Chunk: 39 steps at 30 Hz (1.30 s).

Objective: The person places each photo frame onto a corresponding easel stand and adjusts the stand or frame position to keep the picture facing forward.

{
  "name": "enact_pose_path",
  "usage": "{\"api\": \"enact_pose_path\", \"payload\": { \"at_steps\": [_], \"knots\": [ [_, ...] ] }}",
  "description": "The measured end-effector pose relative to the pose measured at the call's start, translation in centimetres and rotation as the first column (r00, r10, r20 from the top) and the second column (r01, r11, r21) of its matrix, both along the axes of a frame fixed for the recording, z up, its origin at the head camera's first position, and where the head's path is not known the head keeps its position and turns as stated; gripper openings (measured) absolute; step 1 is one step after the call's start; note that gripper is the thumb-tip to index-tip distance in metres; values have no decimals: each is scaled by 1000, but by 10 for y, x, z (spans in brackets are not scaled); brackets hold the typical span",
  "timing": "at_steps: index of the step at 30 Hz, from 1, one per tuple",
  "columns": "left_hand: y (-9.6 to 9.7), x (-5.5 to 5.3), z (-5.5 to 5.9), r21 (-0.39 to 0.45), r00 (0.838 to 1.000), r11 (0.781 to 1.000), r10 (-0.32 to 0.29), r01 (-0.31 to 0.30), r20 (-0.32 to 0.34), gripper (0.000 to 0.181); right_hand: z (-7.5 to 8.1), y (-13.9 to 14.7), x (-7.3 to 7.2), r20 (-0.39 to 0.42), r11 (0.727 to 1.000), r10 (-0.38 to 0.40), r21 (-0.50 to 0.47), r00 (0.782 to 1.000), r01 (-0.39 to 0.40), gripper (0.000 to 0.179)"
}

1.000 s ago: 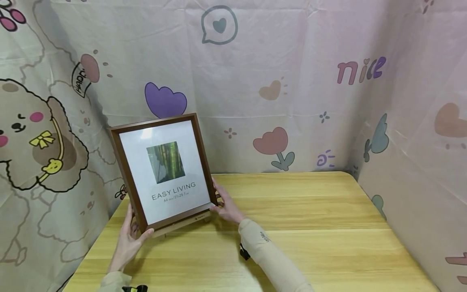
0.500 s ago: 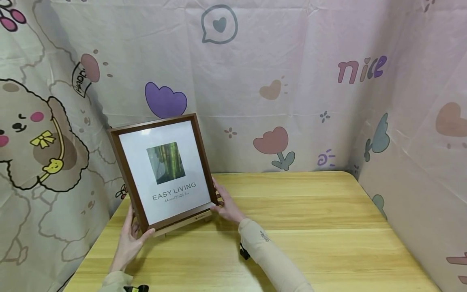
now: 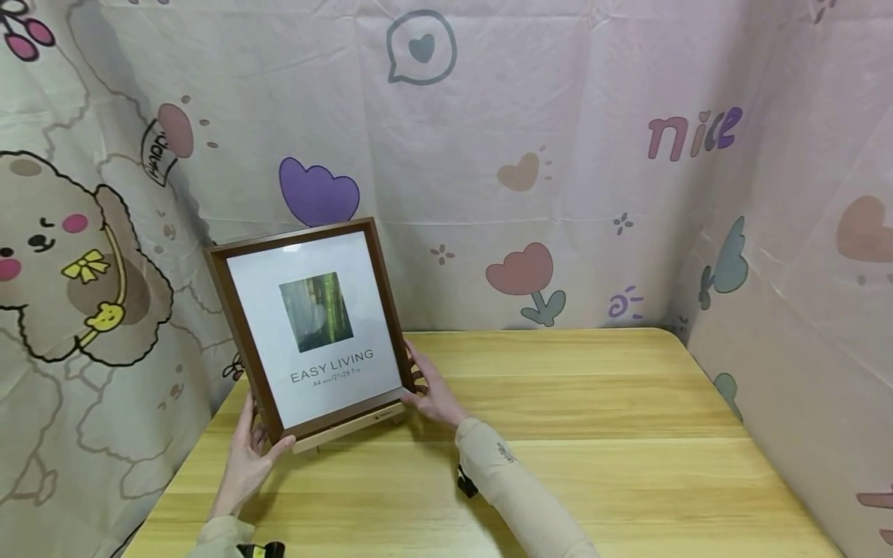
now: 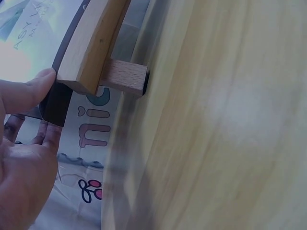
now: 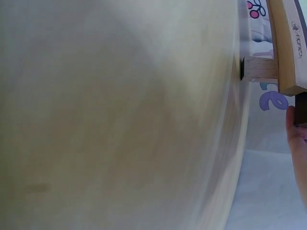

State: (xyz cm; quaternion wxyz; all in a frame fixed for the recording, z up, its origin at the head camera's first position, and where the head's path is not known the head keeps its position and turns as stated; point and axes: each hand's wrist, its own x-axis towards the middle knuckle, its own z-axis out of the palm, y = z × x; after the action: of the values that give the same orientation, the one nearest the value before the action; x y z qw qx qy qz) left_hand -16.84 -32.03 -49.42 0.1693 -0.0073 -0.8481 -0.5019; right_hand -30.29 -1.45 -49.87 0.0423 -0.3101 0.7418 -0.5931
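Observation:
A brown-edged picture frame (image 3: 373,310) with an "EASY LIVING" insert leans back on a light wooden easel, at the left of the table in the head view. Its lower edge sits on the easel's ledge (image 3: 349,431). My left hand (image 3: 244,465) holds the lower left corner, thumb in front and other fingers behind, as the left wrist view also shows. At the lower right corner my right hand (image 3: 436,394) grips the frame's side. A short easel leg (image 4: 125,75) reaches the tabletop below the ledge. Most of the easel is hidden behind the frame.
The wood-grain table (image 3: 593,434) extends to the right of the frame. Behind it and at both sides hangs a printed cloth (image 3: 446,170) with cartoon flowers, hearts and a bear-like figure. The table's back edge runs close behind the frame.

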Motion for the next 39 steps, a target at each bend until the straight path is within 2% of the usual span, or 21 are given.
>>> {"api": "enact_pose_path", "payload": {
  "at_steps": [7,10,12,16,20,26,39],
  "knots": [
    [-1,0,0,39,1000,999,-15,14,23,113,-1,1,0,-6,999,-20,32,1000,20,97],
    [-2,2,0,69,998,997,-24,20,50,110,-1,1,1,-14,993,-43,110,999,44,87],
    [-3,3,-1,56,998,998,-18,15,63,105,-1,2,3,1,982,-54,180,999,53,83],
    [-4,2,-4,28,999,999,-32,31,39,98,1,0,6,41,962,-68,269,997,54,88],
    [-5,1,-6,-1,998,999,-52,53,31,95,0,-3,7,57,971,-73,233,996,58,92],
    [-8,2,-4,-76,996,997,-15,21,91,99,0,-4,7,60,980,-70,193,996,58,94],
    [-7,-1,-4,-110,998,994,1,6,67,98,0,-3,3,38,979,-73,196,997,64,94]
  ]
}}
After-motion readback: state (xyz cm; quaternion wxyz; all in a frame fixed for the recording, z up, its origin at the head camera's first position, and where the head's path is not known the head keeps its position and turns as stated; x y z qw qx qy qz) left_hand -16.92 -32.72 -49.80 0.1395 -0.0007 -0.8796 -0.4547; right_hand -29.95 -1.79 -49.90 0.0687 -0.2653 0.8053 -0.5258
